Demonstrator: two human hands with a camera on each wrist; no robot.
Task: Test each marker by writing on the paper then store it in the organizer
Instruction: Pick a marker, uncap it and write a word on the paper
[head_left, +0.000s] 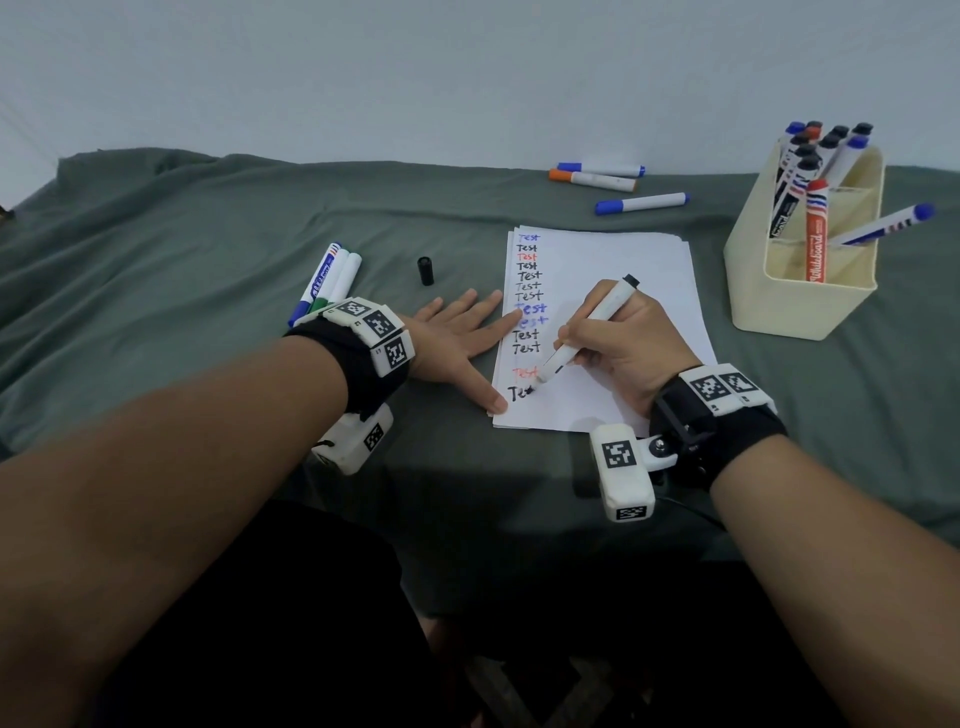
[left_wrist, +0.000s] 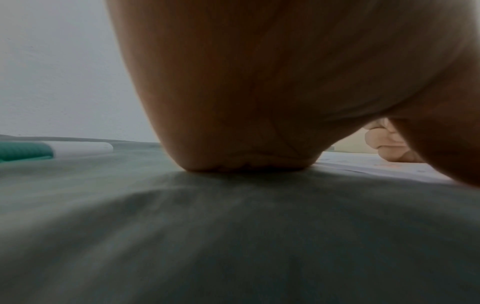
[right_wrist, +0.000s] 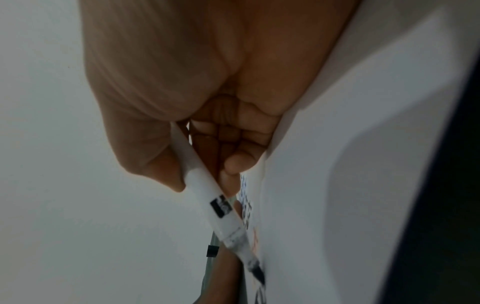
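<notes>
Right hand (head_left: 631, 345) grasps uncapped marker (head_left: 587, 330), tip on paper (head_left: 639, 270) mid-"Test"; left hand (head_left: 457, 340) flat, pinning sheet edge; organizer (head_left: 800, 306) far-right, nearer right hand; cap (head_left: 425, 270) lies left

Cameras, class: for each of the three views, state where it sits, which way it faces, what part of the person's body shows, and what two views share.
Head: worn on the head, looking forward and down at the paper and organizer; both forearms, left hand and right hand show.
Left wrist: low over the green cloth, facing along the palm.
Right wrist: under the wrist, facing along the fingers gripping the black marker.
Shared: head and right wrist views both show the marker tip on the paper.
</notes>
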